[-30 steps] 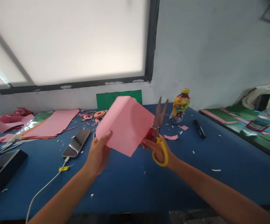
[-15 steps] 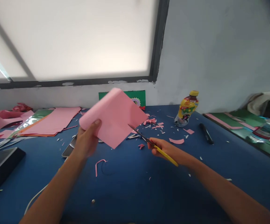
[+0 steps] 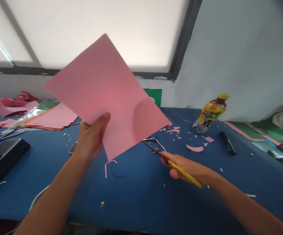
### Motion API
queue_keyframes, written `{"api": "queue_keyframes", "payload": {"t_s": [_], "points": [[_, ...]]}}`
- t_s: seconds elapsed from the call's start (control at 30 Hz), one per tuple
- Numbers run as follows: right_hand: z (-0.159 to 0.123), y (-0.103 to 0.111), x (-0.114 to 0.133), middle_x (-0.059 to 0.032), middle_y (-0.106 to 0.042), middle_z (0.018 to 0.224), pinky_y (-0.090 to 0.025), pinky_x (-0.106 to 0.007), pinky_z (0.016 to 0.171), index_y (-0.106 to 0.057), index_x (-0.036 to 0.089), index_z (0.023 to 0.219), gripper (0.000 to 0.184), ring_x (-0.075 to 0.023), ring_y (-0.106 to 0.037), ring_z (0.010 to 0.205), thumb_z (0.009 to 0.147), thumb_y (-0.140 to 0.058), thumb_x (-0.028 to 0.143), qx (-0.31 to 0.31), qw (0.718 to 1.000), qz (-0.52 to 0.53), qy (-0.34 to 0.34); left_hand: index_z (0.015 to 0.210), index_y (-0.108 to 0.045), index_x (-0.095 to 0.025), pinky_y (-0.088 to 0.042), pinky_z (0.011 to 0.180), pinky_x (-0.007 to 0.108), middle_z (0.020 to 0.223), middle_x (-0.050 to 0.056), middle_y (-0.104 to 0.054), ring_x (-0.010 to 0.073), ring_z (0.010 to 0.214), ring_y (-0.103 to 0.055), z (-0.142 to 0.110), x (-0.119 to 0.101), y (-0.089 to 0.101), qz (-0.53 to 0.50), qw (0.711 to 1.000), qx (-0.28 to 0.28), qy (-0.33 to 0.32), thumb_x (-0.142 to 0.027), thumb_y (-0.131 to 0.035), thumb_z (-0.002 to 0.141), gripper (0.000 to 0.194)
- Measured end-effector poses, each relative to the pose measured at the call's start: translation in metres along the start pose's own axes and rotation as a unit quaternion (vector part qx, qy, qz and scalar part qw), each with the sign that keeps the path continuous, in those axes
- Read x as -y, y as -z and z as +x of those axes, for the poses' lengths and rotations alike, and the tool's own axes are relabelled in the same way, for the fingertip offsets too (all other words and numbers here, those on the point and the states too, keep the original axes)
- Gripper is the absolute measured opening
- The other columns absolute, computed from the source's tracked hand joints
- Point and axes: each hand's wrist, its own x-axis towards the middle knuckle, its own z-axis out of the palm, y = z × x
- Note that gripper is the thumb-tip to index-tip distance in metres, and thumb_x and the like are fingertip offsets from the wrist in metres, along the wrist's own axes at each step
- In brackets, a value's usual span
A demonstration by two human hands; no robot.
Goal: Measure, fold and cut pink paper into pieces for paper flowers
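Note:
My left hand (image 3: pixel 91 138) pinches the lower edge of a pink paper sheet (image 3: pixel 104 94) and holds it up, spread flat like a diamond, in front of the window. Down to the right, my right hand (image 3: pixel 186 168) grips yellow-handled scissors (image 3: pixel 171 161). Their blades lie nearly flat and point left toward the sheet's lower right edge, just under it. A thin curved pink strip (image 3: pixel 109 164) lies on the blue table (image 3: pixel 141 195) below the sheet.
A yellow-capped drink bottle (image 3: pixel 211 112) and a black marker (image 3: pixel 227 143) stand right of centre. Pink sheets (image 3: pixel 53 117) are stacked at left, a black box (image 3: pixel 3 156) sits near the left edge, and a phone (image 3: pixel 73 147) peeks from behind my left hand. Paper scraps litter the table.
The folded pink paper has opened out flat and been raised higher. The scissors went from upright at the paper's edge to low and flat. A cut pink strip now lies on the table.

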Motion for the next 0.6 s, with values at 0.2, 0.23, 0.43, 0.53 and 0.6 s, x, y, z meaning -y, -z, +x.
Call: {"api": "queue_keyframes", "payload": {"t_s": [0.2, 0.23, 0.43, 0.53, 0.6], "points": [[-0.001, -0.009, 0.0, 0.0025, -0.048, 0.067, -0.034, -0.022, 0.048, -0.047, 0.02, 0.076, 0.037, -0.0135, -0.051, 0.059, 0.065, -0.066, 0.05, 0.0, 0.997, 0.074, -0.014, 0.072, -0.067, -0.018, -0.052, 0.058, 0.025, 0.073, 0.0, -0.066, 0.0169, 0.067, -0.063, -0.001, 0.008, -0.001, 0.025, 0.999, -0.014, -0.015, -0.021, -0.076, 0.06, 0.015], [0.0, -0.01, -0.001, 0.0029, -0.048, 0.066, -0.034, -0.022, 0.047, -0.046, 0.02, 0.075, 0.035, -0.0133, -0.051, 0.058, 0.067, -0.063, 0.05, 0.0, 0.995, 0.093, -0.034, 0.072, -0.067, -0.018, -0.051, 0.057, 0.024, 0.072, 0.0, -0.066, 0.0154, 0.066, -0.062, -0.002, 0.009, -0.002, 0.027, 0.999, -0.016, -0.022, -0.02, -0.075, 0.061, 0.014], [0.002, -0.012, -0.003, 0.0034, -0.048, 0.064, -0.035, -0.022, 0.048, -0.046, 0.021, 0.074, 0.029, -0.0126, -0.052, 0.056, 0.072, -0.059, 0.047, -0.012, 0.992, 0.118, -0.041, 0.069, -0.065, -0.02, -0.05, 0.064, 0.021, 0.068, -0.003, -0.063, 0.0124, 0.069, -0.06, -0.002, 0.007, -0.005, 0.01, 0.995, -0.062, -0.071, -0.016, -0.072, 0.061, 0.011], [0.001, -0.012, -0.005, 0.0022, -0.051, 0.066, -0.036, -0.022, 0.049, -0.048, 0.021, 0.076, 0.028, -0.0134, -0.052, 0.057, 0.074, -0.057, 0.047, -0.011, 0.995, 0.096, -0.037, 0.066, -0.063, -0.021, -0.048, 0.062, 0.021, 0.064, -0.005, -0.06, 0.0118, 0.065, -0.058, -0.001, 0.009, -0.005, 0.021, 0.993, -0.075, -0.089, -0.017, -0.072, 0.061, 0.011], [0.001, -0.013, -0.006, 0.0018, -0.051, 0.068, -0.036, -0.022, 0.05, -0.048, 0.021, 0.078, 0.028, -0.014, -0.052, 0.06, 0.073, -0.059, 0.046, -0.007, 0.997, 0.079, -0.024, 0.064, -0.062, -0.02, -0.046, 0.056, 0.021, 0.06, -0.005, -0.057, 0.011, 0.06, -0.056, -0.002, 0.011, -0.003, 0.034, 0.992, -0.075, -0.099, -0.019, -0.072, 0.063, 0.01]]}}
